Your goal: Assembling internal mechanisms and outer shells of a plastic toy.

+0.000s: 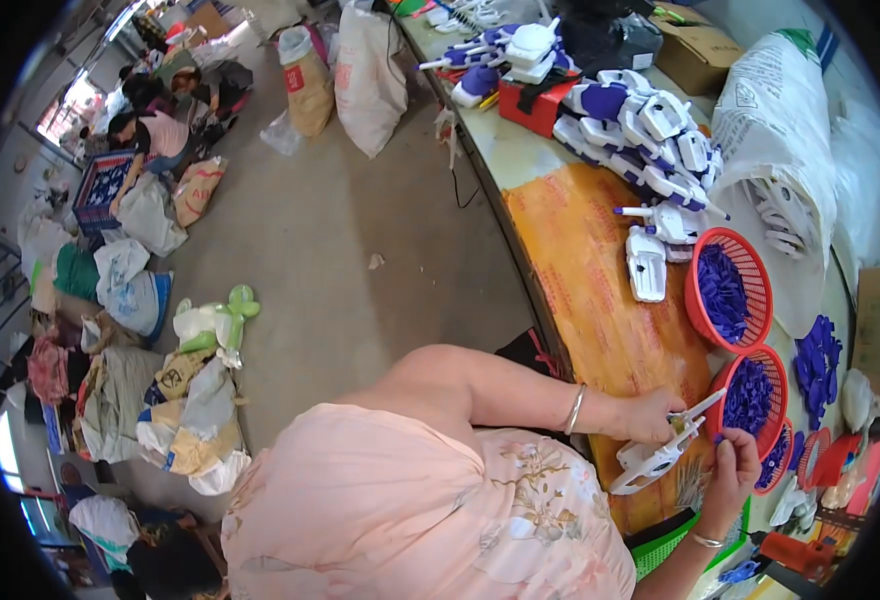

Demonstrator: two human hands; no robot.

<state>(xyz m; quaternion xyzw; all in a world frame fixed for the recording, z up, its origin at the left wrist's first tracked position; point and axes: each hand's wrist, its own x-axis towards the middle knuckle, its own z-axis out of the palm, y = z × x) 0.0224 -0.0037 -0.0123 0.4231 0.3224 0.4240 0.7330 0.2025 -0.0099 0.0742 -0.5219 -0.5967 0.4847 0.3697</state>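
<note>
My left hand (648,414) is closed round a white plastic housing (650,462) with a long thin stem, held over the orange-covered bench. Close to the housing's right side, my right hand (736,468) is raised with its fingertips pinched together. A small purple plastic piece (721,437) shows at those fingertips. Just beyond both hands stands a red basket (782,392) of loose purple pieces, with a second red basket (766,290) of the same behind it. Farther along the bench lies an open white housing (646,265).
A heap of white and purple assemblies (640,130) covers the far bench. Beside it leans a big white sack (775,110) of white parts. A green basket (665,548) and an orange power tool (798,552) are near my right forearm. People sit among sacks at far left.
</note>
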